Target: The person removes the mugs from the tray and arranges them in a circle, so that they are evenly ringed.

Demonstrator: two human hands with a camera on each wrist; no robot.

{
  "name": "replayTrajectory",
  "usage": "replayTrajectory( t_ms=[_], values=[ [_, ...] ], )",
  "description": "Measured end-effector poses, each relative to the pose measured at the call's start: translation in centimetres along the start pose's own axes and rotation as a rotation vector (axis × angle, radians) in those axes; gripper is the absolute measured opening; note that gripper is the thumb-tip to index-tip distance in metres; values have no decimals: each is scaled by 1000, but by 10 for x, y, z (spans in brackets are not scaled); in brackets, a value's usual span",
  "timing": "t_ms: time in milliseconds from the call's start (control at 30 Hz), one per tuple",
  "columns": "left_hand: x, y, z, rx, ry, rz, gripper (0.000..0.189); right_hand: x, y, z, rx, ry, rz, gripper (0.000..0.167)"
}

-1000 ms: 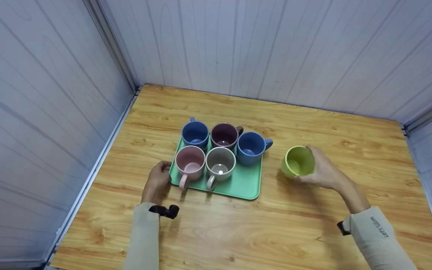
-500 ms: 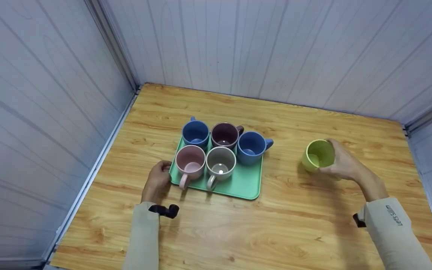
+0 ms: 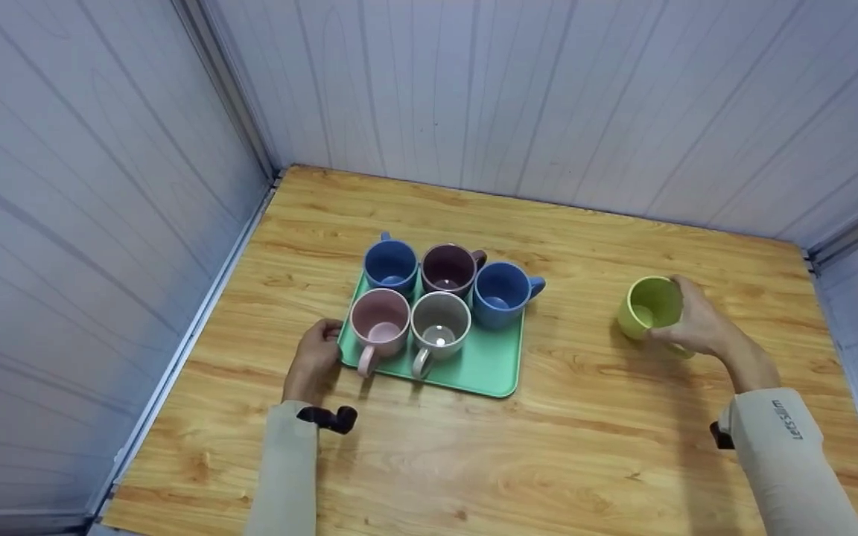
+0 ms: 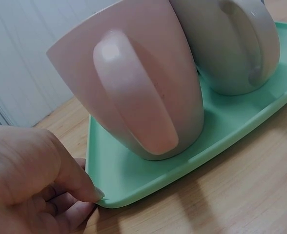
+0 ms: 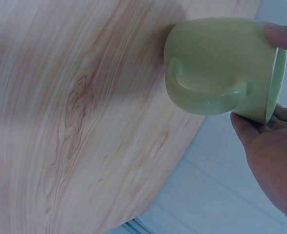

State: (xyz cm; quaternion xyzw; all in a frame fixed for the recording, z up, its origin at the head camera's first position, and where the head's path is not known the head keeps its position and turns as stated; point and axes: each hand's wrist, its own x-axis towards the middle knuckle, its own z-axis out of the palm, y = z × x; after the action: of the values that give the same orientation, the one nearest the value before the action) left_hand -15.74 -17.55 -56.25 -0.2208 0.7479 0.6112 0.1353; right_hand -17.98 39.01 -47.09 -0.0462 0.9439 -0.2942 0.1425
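My right hand point(image 3: 699, 318) grips a yellow-green mug point(image 5: 216, 63) near its rim, at the right of the table. The mug stands upright there, its handle showing in the right wrist view. At the left, my left hand point(image 3: 316, 348) pinches the near-left corner of a green tray point(image 4: 133, 192) between thumb and fingers. On the tray are a pink mug point(image 3: 378, 324), a light grey mug point(image 3: 440, 320), a dark maroon mug point(image 3: 447, 269) and two blue mugs, one at the back left point(image 3: 390, 264) and one at the right point(image 3: 500, 294).
The tray's near-right corner shows bare green surface point(image 3: 492, 365). Around it lies the wood-grain tabletop point(image 3: 474, 461). Pale panelled walls rise behind point(image 3: 429, 97) and along the left side point(image 3: 101, 223) of the table.
My right hand has carried the yellow-green mug to the right, away from the tray, slowing in the last half second. The left hand and the tray have stayed in place.
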Motion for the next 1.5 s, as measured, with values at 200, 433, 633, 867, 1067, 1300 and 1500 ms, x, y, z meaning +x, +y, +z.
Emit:
replayTrajectory(
  t_ms=[200, 433, 633, 867, 1067, 1300, 1500],
  values=[
    [0, 0, 1, -26, 1, -1, 40, -1, 9, -5, -16, 15, 2, 100],
    [1, -1, 0, 29, 10, 50, 37, -2, 14, -5, -40, 3, 18, 103],
    [1, -1, 1, -3, 8, 40, 38, -1, 15, -5, -53, -13, 23, 105],
    [1, -1, 3, -53, 7, 19, 39, 2, 13, -12, -76, -56, 23, 104],
    [1, 0, 4, -68, 21, 20, 36, 7, 11, -20, -108, -100, 27, 102],
    [1, -1, 3, -21, 33, 19, 37, 18, 5, -26, -122, -148, 8, 103],
    [2, -2, 2, 28, 39, 38, 35, 23, 6, -26, -136, -149, -22, 100]
  ],
)
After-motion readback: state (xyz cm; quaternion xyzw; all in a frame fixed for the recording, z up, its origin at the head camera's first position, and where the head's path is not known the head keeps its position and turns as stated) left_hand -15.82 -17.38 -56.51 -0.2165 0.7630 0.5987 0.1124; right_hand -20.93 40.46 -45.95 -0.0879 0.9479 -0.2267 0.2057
